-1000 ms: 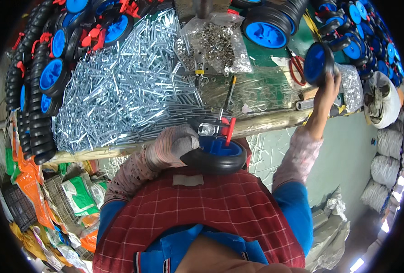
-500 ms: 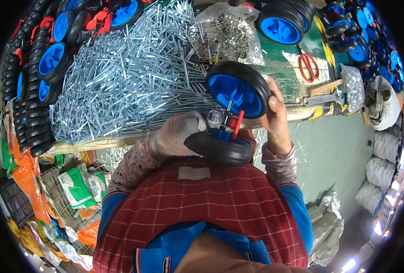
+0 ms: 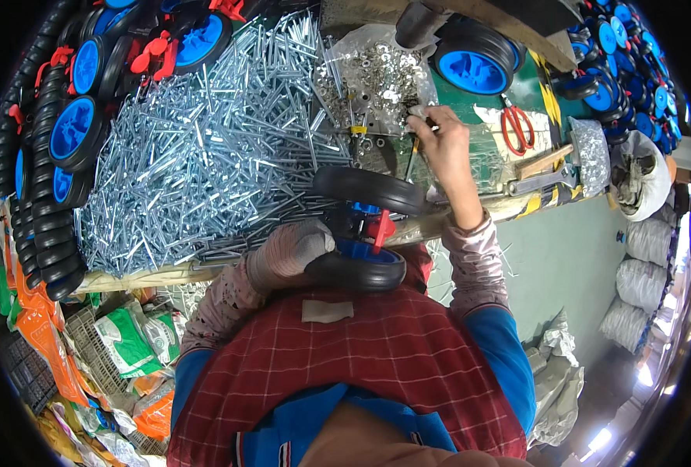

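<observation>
My left hand [image 3: 292, 251], in a pale knitted glove, is closed on the left side of a twin-wheel assembly, held upright against my apron at the table's front edge. It has an upper black-tyred wheel [image 3: 369, 189], a lower black-tyred wheel [image 3: 357, 270] and a red lever [image 3: 380, 229] on the blue bracket between them. My bare right hand [image 3: 447, 145] reaches over the table with thumb and fingertips pinched together. Those fingertips are at the edge of a clear plastic bag of small metal nuts or washers [image 3: 384, 70]; whatever they hold is too small to make out.
A large heap of long metal bolts [image 3: 205, 148] covers the table's left and middle. Red-handled scissors [image 3: 517, 128], a wrench [image 3: 544, 180] and a wooden handle [image 3: 544, 161] lie at right. Blue-hubbed wheels [image 3: 474, 70] stand behind; stacked wheels [image 3: 73, 132] line the left.
My right hand has let go of the upper wheel and moved up and away to the small metal parts. The assembly has tipped, so the upper wheel now shows its tread, with my left hand still on it.
</observation>
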`<action>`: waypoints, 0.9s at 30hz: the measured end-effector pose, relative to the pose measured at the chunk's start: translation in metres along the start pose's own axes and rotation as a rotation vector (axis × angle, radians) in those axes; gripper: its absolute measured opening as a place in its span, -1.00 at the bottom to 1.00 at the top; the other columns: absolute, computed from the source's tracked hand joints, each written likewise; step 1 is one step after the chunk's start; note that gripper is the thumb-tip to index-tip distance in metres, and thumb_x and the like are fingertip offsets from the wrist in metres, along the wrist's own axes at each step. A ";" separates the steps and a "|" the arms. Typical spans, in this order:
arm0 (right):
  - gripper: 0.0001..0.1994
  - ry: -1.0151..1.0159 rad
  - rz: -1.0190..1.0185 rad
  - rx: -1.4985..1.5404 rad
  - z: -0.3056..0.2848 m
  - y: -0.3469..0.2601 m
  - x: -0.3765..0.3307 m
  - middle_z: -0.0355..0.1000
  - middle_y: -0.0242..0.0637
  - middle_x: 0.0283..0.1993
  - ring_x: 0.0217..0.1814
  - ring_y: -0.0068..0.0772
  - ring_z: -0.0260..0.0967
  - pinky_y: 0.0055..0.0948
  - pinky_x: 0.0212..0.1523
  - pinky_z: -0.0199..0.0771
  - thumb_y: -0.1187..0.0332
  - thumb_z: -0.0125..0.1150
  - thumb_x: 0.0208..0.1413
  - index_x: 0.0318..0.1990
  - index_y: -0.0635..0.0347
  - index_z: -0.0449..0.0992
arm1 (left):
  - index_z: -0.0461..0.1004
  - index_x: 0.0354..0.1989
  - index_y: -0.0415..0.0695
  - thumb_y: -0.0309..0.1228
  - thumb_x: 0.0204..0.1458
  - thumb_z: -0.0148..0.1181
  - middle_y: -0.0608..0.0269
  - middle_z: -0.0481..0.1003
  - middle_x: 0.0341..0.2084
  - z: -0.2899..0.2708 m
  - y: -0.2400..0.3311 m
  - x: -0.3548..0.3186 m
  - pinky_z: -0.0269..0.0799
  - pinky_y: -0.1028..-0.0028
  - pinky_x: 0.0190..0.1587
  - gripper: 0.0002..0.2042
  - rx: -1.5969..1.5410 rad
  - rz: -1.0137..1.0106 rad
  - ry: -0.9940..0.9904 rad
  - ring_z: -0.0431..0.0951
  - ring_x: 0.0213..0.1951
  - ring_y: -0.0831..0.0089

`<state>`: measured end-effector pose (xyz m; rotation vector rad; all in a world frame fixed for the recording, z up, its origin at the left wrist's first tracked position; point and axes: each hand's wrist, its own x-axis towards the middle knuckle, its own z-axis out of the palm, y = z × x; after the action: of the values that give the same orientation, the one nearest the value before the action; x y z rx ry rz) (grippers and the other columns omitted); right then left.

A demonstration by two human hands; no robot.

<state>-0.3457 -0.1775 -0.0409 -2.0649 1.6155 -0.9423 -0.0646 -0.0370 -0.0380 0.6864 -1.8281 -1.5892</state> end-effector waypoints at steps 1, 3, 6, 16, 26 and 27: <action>-0.77 0.060 -0.092 -0.064 0.005 0.008 0.002 0.49 -0.09 -0.30 -0.43 -0.20 0.45 -0.34 -0.38 0.42 0.42 0.41 0.00 -0.23 0.36 0.58 | 0.43 -0.06 -0.22 -0.20 -0.01 0.30 0.08 0.49 -0.18 -0.002 0.002 0.002 0.41 0.29 -0.09 -0.57 0.109 0.100 0.028 0.52 -0.14 0.20; -0.77 0.011 -0.050 -0.078 0.008 0.006 0.005 0.50 -0.08 -0.30 -0.42 -0.13 0.45 -0.30 -0.35 0.43 0.42 0.41 0.00 -0.23 0.35 0.58 | 0.42 -0.11 -0.20 -0.26 -0.07 0.36 0.10 0.49 -0.26 -0.005 0.004 0.004 0.44 0.29 -0.18 -0.60 0.269 0.236 0.092 0.53 -0.23 0.18; -0.81 -0.013 0.011 -0.032 0.011 0.000 0.009 0.48 -0.12 -0.38 -0.45 -0.18 0.44 -0.32 -0.37 0.42 0.43 0.42 -0.02 -0.27 0.33 0.59 | 0.40 -0.18 -0.17 -0.36 -0.16 0.44 0.12 0.49 -0.38 -0.007 0.005 0.006 0.47 0.29 -0.32 -0.61 0.378 0.323 0.165 0.54 -0.35 0.15; -0.87 0.102 -0.304 0.106 0.029 -0.037 0.023 0.56 -0.16 -0.37 -0.40 -0.31 0.51 -0.45 -0.34 0.47 0.55 0.40 -0.02 -0.28 0.31 0.64 | 0.38 -0.21 -0.15 -0.36 -0.23 0.54 0.12 0.50 -0.45 -0.004 -0.009 0.002 0.51 0.28 -0.37 -0.54 0.146 0.172 0.090 0.58 -0.39 0.15; -0.74 -0.262 -0.060 0.357 -0.018 -0.033 -0.017 0.56 0.01 -0.28 -0.23 -0.04 0.57 -0.30 -0.19 0.50 0.32 0.25 0.16 -0.08 0.30 0.52 | 0.34 -0.16 -0.17 -0.25 -0.24 0.60 0.09 0.55 -0.37 -0.008 0.023 0.010 0.56 0.31 -0.24 -0.44 0.280 -0.028 0.288 0.63 -0.29 0.19; -0.69 -0.330 -0.043 0.330 -0.023 -0.040 -0.028 0.55 0.02 -0.27 -0.21 -0.01 0.57 -0.27 -0.18 0.50 0.26 0.23 0.17 -0.05 0.28 0.48 | 0.35 -0.11 -0.20 -0.17 -0.29 0.63 0.08 0.54 -0.32 -0.015 0.035 0.014 0.56 0.32 -0.19 -0.35 0.400 -0.050 0.361 0.63 -0.25 0.22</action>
<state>-0.3362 -0.1368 -0.0064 -1.9103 1.1666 -0.7714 -0.0627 -0.0517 -0.0001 1.1248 -1.8707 -1.0442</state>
